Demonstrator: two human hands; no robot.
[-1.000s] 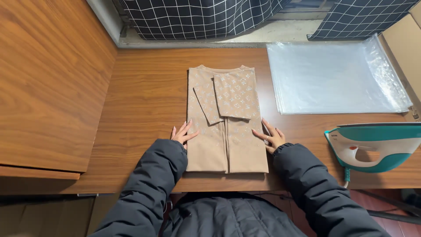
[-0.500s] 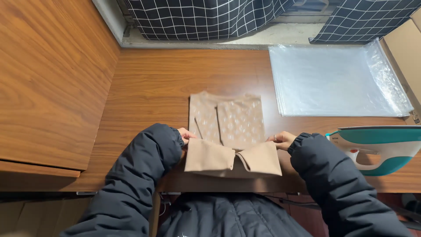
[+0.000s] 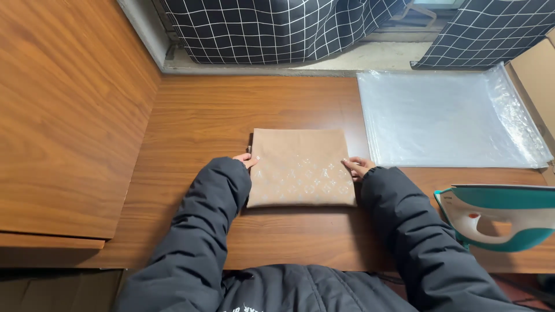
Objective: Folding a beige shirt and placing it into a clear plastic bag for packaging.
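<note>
Wooden table (image 3: 202, 115), folded tan garment (image 3: 299, 167), plastic bag (image 3: 445, 118), iron (image 3: 503, 216)

You have one view only, worn on your head: it looks steeply down and forward over the tabletop (image 3: 208, 115) from its near edge, close, reaching the far edge and both side edges.

Tan folded cloth (image 3: 299, 167) with pale printed motifs; brown wood bench (image 3: 208, 110); teal-and-white iron (image 3: 503, 216); black white-checked curtain (image 3: 277, 29).

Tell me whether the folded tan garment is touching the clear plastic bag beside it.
Apart. The head view shows a strip of bare wooden table between the folded tan garment and the left edge of the clear plastic bag.
</note>
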